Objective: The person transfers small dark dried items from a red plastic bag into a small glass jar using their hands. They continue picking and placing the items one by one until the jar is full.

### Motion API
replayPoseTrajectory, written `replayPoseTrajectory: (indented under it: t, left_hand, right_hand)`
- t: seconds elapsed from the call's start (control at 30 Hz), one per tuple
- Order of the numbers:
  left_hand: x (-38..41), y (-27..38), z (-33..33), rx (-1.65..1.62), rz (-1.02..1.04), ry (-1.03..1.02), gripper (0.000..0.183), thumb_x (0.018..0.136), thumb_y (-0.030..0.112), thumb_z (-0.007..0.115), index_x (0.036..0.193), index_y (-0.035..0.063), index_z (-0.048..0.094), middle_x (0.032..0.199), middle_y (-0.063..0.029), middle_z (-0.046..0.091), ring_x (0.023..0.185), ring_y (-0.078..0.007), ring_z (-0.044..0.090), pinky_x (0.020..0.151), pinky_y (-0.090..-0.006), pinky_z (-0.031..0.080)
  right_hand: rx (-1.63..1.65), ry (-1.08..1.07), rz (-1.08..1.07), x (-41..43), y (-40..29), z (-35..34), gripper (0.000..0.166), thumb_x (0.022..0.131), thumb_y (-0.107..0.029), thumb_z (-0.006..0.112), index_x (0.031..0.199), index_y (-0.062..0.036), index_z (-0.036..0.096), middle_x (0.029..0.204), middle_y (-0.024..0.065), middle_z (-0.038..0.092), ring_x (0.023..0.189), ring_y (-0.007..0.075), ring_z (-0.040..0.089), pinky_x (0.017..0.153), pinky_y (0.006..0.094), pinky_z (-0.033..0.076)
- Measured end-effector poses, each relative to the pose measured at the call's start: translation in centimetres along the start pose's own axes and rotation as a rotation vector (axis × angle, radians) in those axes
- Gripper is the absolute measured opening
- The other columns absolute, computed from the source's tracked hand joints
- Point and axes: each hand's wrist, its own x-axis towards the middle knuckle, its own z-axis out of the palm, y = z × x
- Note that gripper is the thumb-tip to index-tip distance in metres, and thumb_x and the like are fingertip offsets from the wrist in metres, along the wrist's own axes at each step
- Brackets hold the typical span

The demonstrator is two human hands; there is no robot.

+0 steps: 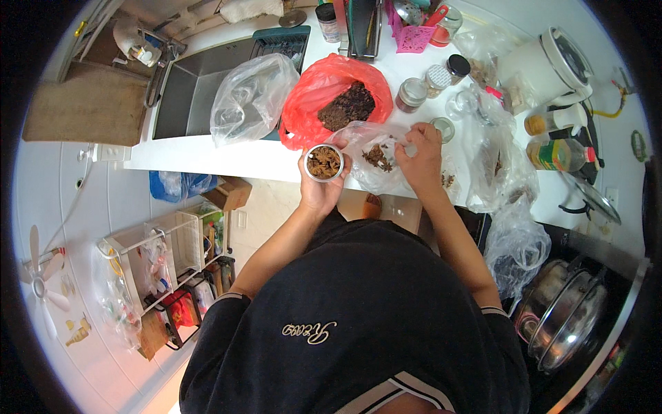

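Observation:
My left hand (pixel 323 191) holds a round jar (pixel 324 163) filled with star anise, its open mouth facing up, in front of the counter edge. Just right of it, a clear plastic bag (pixel 370 178) lies spread on the white counter with loose star anise (pixel 378 158) inside. My right hand (pixel 423 163) grips the bag's right side between thumb and fingers. Beyond those fingers stands a small clear glass container (pixel 443 129). Behind the clear bag, a red plastic bag (pixel 302 108) lies wide open around a dark, crumbly dried mass (pixel 347 107).
Lidded spice jars (pixel 412 94) stand at the back. Another clear bag (pixel 248 103) overhangs the sink (pixel 191 93). More plastic bags (pixel 496 150), an oil bottle (pixel 558 154) and a white appliance (pixel 538 64) crowd the right. Stacked metal pots (pixel 563 310) sit at lower right.

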Motion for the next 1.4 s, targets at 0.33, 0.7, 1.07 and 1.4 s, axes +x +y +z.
replayPoseTrajectory:
  t: [0.33, 0.7, 1.07, 1.4]
  left_hand:
    - [0.1, -0.3, -0.4, -0.009, -0.003, 0.059, 0.047, 0.090, 0.043, 0.032, 0.102, 0.0039, 0.056, 0.106, -0.0089, 0.057, 0.085, -0.0218, 0.051, 0.078, -0.0308, 0.042]
    - [0.6, 0.3, -1.9, -0.121, 0.013, 0.127, 0.051, 0.088, 0.046, 0.031, 0.100, 0.0028, 0.055, 0.099, -0.0084, 0.058, 0.077, -0.0197, 0.053, 0.071, -0.0289, 0.043]
    - [0.7, 0.1, -1.3, -0.104, 0.032, 0.170, 0.047, 0.087, 0.044, 0.034, 0.101, 0.0043, 0.055, 0.102, -0.0077, 0.058, 0.077, -0.0198, 0.053, 0.068, -0.0285, 0.042]
    - [0.4, -0.3, -2.9, -0.108, 0.017, 0.165, 0.047, 0.087, 0.046, 0.035, 0.103, 0.0055, 0.053, 0.099, -0.0076, 0.058, 0.079, -0.0210, 0.055, 0.072, -0.0306, 0.045]
  right_hand:
    - [0.997, -0.397, 0.648, 1.0, 0.1, 0.2, 0.014, 0.080, -0.013, 0.059, 0.088, -0.0024, 0.054, 0.085, 0.0029, 0.058, 0.077, 0.0076, 0.051, 0.071, 0.0230, 0.041]
    - [0.241, -0.298, 0.145, 1.5, 0.4, 1.3, 0.038, 0.066, -0.007, 0.064, 0.103, -0.0009, 0.054, 0.095, 0.0155, 0.056, 0.087, 0.0322, 0.054, 0.079, 0.0370, 0.043]
    - [0.335, -0.425, -0.111, -1.5, -1.8, 4.8, 0.019, 0.071, -0.003, 0.057, 0.090, -0.0009, 0.055, 0.092, 0.0171, 0.056, 0.081, 0.0351, 0.056, 0.070, 0.0410, 0.046]
    - [0.224, -0.415, 0.125, -1.3, -2.0, 8.3, 0.018, 0.077, -0.011, 0.058, 0.094, -0.0073, 0.054, 0.093, 0.0126, 0.057, 0.078, 0.0336, 0.059, 0.065, 0.0406, 0.047]
